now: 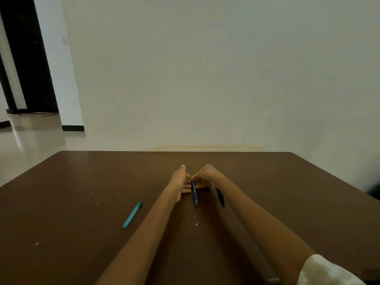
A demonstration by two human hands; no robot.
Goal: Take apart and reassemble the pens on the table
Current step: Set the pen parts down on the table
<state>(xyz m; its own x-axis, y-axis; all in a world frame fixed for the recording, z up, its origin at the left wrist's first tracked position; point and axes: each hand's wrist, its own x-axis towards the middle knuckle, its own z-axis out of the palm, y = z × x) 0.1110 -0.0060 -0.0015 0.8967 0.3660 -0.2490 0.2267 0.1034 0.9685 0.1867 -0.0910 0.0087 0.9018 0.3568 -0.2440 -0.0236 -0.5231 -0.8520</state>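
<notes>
A blue pen (194, 194) points toward me, tip down near the brown table (82, 192). My right hand (205, 175) pinches its far end with fingertips. My left hand (182, 179) is beside the pen on its left, fingers spread and touching or nearly touching the barrel. A dark pen (221, 198) lies on the table just right of the blue one, partly under my right forearm. A teal pen (132, 215) lies on the table apart, to the left of my left forearm.
The table's far edge meets a pale wall. The left edge drops to a shiny floor, with a dark doorway (26, 58) beyond. Small white specks dot the tabletop.
</notes>
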